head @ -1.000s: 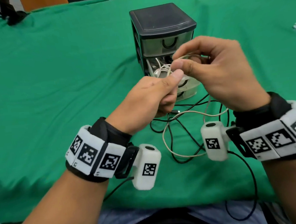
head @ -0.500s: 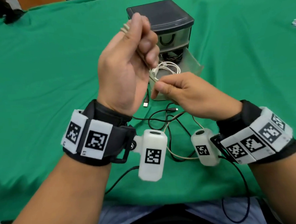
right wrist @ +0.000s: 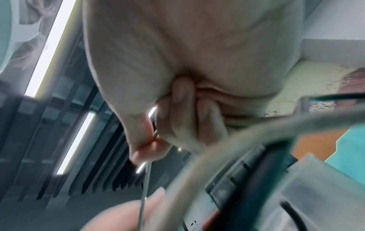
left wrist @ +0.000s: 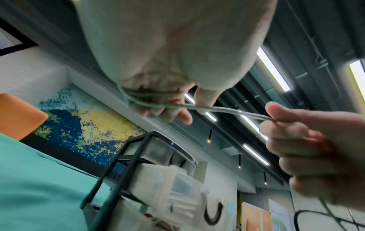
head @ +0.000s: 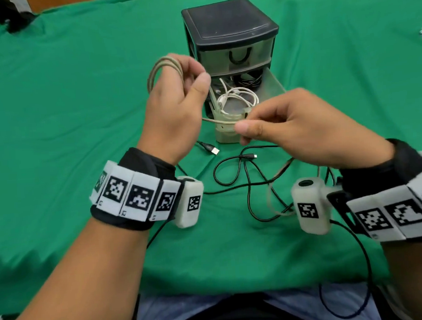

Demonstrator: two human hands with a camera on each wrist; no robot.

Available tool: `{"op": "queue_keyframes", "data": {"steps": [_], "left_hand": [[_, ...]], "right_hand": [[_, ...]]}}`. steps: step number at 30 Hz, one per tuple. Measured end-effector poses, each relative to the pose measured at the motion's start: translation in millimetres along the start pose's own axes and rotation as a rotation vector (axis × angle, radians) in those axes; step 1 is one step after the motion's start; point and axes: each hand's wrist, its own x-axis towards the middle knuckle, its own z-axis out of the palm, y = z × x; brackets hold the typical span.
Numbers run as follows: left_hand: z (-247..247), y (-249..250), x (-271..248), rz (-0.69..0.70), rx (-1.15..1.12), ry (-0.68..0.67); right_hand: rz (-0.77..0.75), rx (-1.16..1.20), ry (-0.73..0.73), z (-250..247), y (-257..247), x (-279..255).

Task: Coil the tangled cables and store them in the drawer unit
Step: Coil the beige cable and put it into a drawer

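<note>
Head view is evenly and brightly lit from overhead; soft shadows are cast on the green surface (head: 56,119) under the forearms. Slight motion blur is seen on the right hand (head: 308,127); straight edges are bowed toward the frame borders. In the left wrist view, ceiling strip lights (left wrist: 273,68) are blown out, the near palm is unfocused. The right wrist view is heavily smeared; a close beige cable (right wrist: 227,140) is rendered as blur.

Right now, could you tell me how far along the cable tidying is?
Done: a white cable lies coiled in the open drawer. In hand: the left hand has loops of the beige cable around its fingers while the right hand pinches its free length. Left: the black cable lies loose on the table.
</note>
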Motion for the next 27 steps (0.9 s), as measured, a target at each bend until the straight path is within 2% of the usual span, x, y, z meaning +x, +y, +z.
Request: {"op": "queue_keyframes", "data": {"steps": [3,5,9,16,19,23,27], "left_hand": [[-4.1,-7.8,-4.3,-0.1,0.275,-0.197],[-5.2,-6.8,-9.1,-0.121,0.3,-0.298],[-4.1,7.3,-15.8,-0.189,0.098,-0.429],[1.8,36.0,-26.8,-0.203,-0.358,-0.609],[2.7,43.9,-27.6,-0.165,-0.467,-0.629],[3.4,51.3,-22.8,-0.193,-0.703,-0.621],[3.4,54.8,-13.6,-0.148,-0.964,-0.555]], "right_hand": [[-0.003,0.099,0.184,-20.5,-3.6,-3.1],[-0.046,0.199,0.297,-30.4,-4.1,-1.6],[-0.087,0.239,0.422,-30.3,-0.8,8.2],[-0.107,0.311,0.611,-13.4,1.0,21.2],[-0.114,0.318,0.632,-8.4,1.5,24.0],[-0.105,0.287,0.614,-2.5,1.6,29.5],[-0.111,0.156,0.46,8.8,9.1,31.6]]}}
